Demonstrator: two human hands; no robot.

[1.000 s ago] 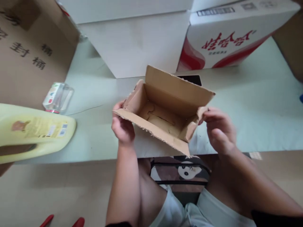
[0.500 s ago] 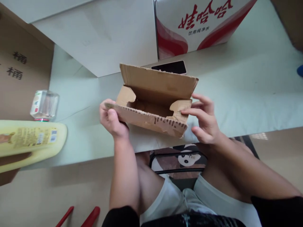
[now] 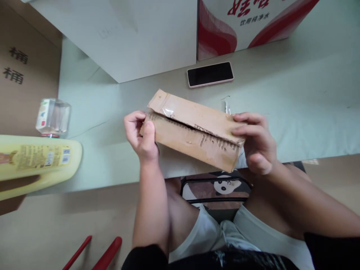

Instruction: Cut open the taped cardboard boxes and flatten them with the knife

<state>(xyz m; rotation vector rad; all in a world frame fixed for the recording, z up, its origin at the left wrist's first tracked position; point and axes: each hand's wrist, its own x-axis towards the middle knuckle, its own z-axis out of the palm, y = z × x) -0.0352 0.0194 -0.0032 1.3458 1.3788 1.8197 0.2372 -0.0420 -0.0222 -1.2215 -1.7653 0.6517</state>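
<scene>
A small brown cardboard box (image 3: pixel 194 140) is tilted in front of me, above the near edge of the table. Its lid (image 3: pixel 194 110) lies folded over the top, with a narrow gap along the front edge. The front panel is worn, with a torn row of marks, and clear tape shines on the lid. My left hand (image 3: pixel 143 138) grips the box's left end, thumb on the front panel. At the right end, fingers of my right hand (image 3: pixel 257 140) press on the lid's corner while its thumb stands away from the cardboard. Inside the box is hidden.
Behind the box lie a phone (image 3: pixel 210 74) and a small silvery object (image 3: pixel 227 107). A white box (image 3: pixel 126 41) and a red-and-white carton (image 3: pixel 253 30) stand farther back. On the left are a clear bottle (image 3: pixel 54 116), a yellow container (image 3: pixel 42 161) and a large carton (image 3: pixel 28 93).
The lid has swung from upright down over the box opening. My right hand has moved onto the lid's corner. The phone and silvery object behind are now uncovered.
</scene>
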